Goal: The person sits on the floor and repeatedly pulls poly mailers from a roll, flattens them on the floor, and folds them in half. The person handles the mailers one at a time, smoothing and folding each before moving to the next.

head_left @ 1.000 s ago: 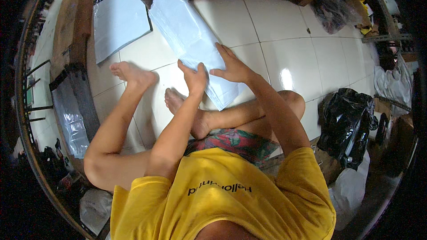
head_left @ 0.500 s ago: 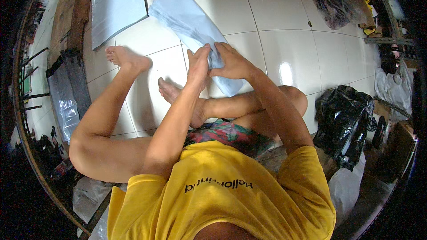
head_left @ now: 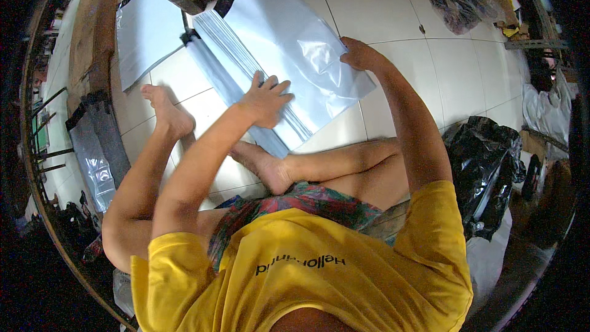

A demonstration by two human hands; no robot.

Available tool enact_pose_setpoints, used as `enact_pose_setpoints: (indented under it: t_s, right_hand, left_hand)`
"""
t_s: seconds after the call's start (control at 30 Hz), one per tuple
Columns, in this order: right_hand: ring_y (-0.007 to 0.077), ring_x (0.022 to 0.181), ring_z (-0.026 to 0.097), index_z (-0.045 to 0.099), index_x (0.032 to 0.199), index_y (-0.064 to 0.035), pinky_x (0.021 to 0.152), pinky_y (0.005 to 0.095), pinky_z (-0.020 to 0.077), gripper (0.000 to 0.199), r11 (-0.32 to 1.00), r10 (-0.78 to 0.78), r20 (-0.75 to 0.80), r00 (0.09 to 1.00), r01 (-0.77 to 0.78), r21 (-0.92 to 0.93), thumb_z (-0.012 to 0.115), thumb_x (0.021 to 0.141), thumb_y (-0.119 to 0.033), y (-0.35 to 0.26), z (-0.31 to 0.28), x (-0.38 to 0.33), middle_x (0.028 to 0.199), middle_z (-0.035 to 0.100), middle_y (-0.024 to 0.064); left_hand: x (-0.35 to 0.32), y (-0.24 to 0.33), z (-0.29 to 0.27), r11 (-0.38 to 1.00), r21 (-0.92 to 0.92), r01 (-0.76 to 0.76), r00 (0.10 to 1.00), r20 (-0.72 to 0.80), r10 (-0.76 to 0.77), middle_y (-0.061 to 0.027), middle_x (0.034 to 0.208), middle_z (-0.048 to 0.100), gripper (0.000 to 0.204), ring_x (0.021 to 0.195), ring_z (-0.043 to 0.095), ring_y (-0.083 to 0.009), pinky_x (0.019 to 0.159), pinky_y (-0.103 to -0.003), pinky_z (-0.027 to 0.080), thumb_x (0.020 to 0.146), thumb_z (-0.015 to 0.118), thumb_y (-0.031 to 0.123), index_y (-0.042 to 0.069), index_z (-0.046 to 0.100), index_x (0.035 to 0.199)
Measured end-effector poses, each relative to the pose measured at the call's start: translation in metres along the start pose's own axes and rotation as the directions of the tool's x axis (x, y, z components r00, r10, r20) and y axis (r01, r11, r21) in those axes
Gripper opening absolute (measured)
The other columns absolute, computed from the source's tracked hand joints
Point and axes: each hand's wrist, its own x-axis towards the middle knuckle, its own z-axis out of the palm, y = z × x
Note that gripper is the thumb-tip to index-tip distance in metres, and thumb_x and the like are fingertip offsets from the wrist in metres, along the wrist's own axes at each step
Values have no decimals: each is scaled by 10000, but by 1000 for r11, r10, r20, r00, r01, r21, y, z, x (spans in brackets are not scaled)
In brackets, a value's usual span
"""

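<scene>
In front of me a stack of pale blue-grey plastic mailing bags (head_left: 276,31) lies partly fanned open on the tiles, its layered edges showing as narrow stripes. My left hand (head_left: 267,99) rests on those layered edges with its fingers spread. At the right side of the wide top sheet, my right hand (head_left: 362,55) pinches the edge between thumb and fingers. Creases and a bright reflection mark the sheet beside it. How many layers the right hand holds cannot be made out. A black strip shows at the bags' far end.
Another pale bag (head_left: 147,31) with a dark edge lies far left, near a wooden beam (head_left: 95,37). Grey bags (head_left: 98,147) sit at the left. A crumpled black plastic bag (head_left: 482,160) stands at the right, and clear plastic (head_left: 461,6) lies far right. My bare legs flank the floor.
The folded bundle is now spread open to the right. My right hand has moved away from the left, carrying the sheet's edge; my left hand has flattened onto the layers.
</scene>
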Motion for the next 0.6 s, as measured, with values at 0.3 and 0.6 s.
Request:
enact_pose_setpoints:
  t_s: [0.3,0.6]
  right_hand:
    - [409,1124,629,551,1294,-34,995,469,488,448,979,80,-219,972,-35,203,606,876,-186,25,43,10,1176,658,249]
    - [421,1125,630,587,1230,-73,996,499,500,339,972,-166,-198,966,126,-200,526,899,-112,41,-55,45,1213,649,229]
  left_hand:
    - [-5,-52,60,916,291,-277,902,-250,352,-60,1217,660,401,1242,543,-273,1053,-425,407,937,502,135,184,574,1329]
    - [-11,47,57,959,-151,-241,817,-564,117,-70,1011,637,271,1037,578,-244,907,-413,437,851,646,184,94,648,1107]
